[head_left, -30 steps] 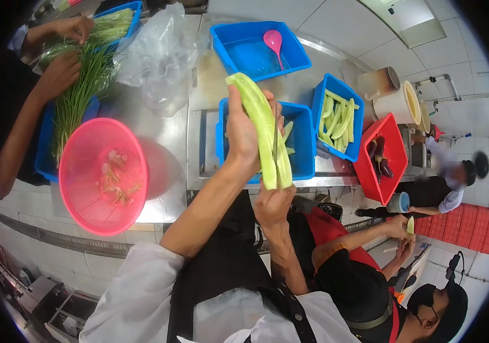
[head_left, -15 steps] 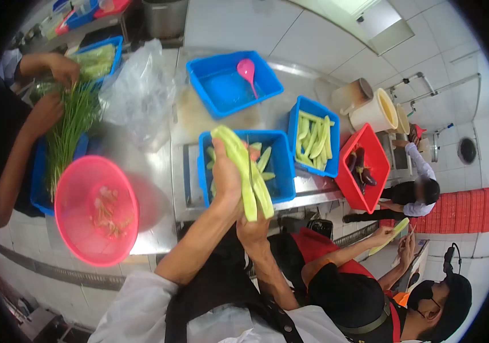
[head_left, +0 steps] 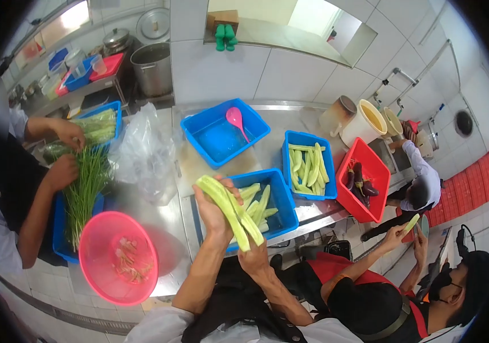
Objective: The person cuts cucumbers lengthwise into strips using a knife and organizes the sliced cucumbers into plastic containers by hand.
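A long, pale green peeled cucumber point(head_left: 227, 208), slit lengthwise into two strips, lies in my left hand point(head_left: 213, 214). The fingers wrap around its upper part, with the thumb on the near side. My right hand point(head_left: 254, 260) is closed just under the cucumber's lower end; what its fingers grip is hidden behind the strips. Below both hands stands a blue basin point(head_left: 289, 224) holding cut cucumber pieces point(head_left: 260, 204).
Cucumber strips fill another blue basin point(head_left: 336, 186); eggplants lie in a red basin point(head_left: 378, 208). A pink ladle point(head_left: 234, 117) rests in a blue basin point(head_left: 196, 137). A pink bowl point(head_left: 87, 257) and plastic bag point(head_left: 144, 154) stand left. Co-workers handle greens point(head_left: 87, 194) and a cucumber point(head_left: 411, 223).
The view has tilted up, showing more wall. The two strips stay in my left hand, and the thin dark line seen in the slit earlier no longer shows. My right hand remains at the lower end.
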### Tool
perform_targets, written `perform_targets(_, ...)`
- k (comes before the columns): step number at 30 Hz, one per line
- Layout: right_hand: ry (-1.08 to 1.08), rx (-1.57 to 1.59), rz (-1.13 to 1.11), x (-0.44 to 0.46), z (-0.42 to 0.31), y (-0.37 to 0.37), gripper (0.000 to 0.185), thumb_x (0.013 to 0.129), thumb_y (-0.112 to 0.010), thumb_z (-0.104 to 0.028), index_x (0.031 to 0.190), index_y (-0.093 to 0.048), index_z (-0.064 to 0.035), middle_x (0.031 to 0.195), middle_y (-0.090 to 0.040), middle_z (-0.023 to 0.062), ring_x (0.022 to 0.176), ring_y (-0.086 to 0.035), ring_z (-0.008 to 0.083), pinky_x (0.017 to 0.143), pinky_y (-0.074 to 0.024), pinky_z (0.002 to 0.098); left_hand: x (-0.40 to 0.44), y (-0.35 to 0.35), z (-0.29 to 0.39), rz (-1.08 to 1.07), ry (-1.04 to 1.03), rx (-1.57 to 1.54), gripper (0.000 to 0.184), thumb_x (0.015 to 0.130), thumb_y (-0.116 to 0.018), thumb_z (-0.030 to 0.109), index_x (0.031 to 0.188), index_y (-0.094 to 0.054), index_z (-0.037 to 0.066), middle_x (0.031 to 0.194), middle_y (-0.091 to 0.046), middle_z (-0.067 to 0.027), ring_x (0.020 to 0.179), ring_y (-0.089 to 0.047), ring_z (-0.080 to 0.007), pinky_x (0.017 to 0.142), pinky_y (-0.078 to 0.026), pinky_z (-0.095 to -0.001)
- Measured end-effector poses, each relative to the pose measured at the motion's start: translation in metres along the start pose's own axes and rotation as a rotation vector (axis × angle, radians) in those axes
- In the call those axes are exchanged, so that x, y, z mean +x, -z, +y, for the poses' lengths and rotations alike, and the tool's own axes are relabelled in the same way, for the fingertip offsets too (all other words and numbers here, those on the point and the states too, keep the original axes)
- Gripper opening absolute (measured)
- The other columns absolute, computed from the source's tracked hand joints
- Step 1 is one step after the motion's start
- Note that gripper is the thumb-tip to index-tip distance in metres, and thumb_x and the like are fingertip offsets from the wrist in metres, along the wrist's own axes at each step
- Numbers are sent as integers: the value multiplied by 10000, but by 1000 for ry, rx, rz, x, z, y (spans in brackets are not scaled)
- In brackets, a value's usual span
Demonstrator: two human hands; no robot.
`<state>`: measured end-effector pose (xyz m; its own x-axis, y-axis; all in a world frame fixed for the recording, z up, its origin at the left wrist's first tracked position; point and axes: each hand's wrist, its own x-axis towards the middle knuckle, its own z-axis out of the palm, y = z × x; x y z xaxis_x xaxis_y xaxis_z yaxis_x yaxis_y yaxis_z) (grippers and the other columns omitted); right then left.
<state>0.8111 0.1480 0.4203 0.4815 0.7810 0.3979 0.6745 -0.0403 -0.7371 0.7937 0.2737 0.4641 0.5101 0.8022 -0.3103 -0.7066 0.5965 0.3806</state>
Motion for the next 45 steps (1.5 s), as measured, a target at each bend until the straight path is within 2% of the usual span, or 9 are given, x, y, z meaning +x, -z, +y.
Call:
perform_targets(4,-157,50,-80,-3,-8,-3,360,733,-517,74,1091,-553,67,994,-602,272,898,-578,462,748,-480,490,7,12,0,-48,-101,21,473,993,-212,493,1144,-430,102,855,-537,-98,570,-490,-189,464,-444,-307)
perform_targets(8,151,-146,9,-13,14,-15,385,684,-549,64,1069,-559,64,931,-602,207,764,-585,420,654,-477,476,3,3,2,157,-132,108,374,1000,-238,446,1222,-391,187,841,-532,-102,544,-474,-183,423,-432,-312)
perform_targets(12,76,-22,-10,-8,7,-13,426,654,-576,51,1079,-549,66,918,-593,194,717,-574,407,625,-473,466,2,6,3,68,-110,93,327,969,-336,403,1203,-389,181,788,-527,-83,517,-497,-192,437,-448,-322)
perform_targets(14,114,28,85,2,-5,-8,207,881,-540,-51,1064,-529,45,773,-598,220,681,-623,401,539,-486,411,1,5,3,67,-99,103,317,967,-341,404,1182,-389,176,784,-515,-86,516,-498,-195,435,-445,-323)
perform_targets(18,95,54,85,0,-3,-10,204,870,-550,-45,1054,-530,42,785,-595,217,678,-621,399,536,-482,414,-1,2,4,64,-92,103,319,968,-336,398,1190,-381,173,782,-507,-88,516,-494,-195,434,-444,-324)
perform_targets(20,122,31,112,1,-4,-10,204,856,-555,-32,1046,-531,40,785,-588,210,666,-618,395,536,-485,413,-4,-5,6,113,-65,121,340,1002,-228,430,1172,-386,181,769,-476,-94,553,-444,-189,424,-416,-301)
perform_targets(34,90,58,98,-2,0,-12,192,861,-551,-51,1032,-544,36,763,-587,213,680,-610,415,543,-482,419,-2,1,3,115,-71,108,349,1001,-230,441,1189,-371,183,764,-463,-96,558,-436,-190,439,-422,-308)
perform_targets(38,46,73,103,-6,-4,-10,195,887,-541,-74,1038,-550,49,738,-602,225,689,-615,419,540,-475,409,-5,8,2,88,-68,87,364,965,-317,442,1195,-374,165,756,-504,-87,512,-492,-199,435,-449,-315)
perform_targets(45,63,-28,9,-7,-16,-8,218,908,-477,-83,1051,-539,70,817,-604,252,745,-609,433,607,-483,435,-9,13,10,230,-39,81,351,969,-300,452,1140,-402,163,725,-477,-70,491,-438,-187,405,-418,-303)
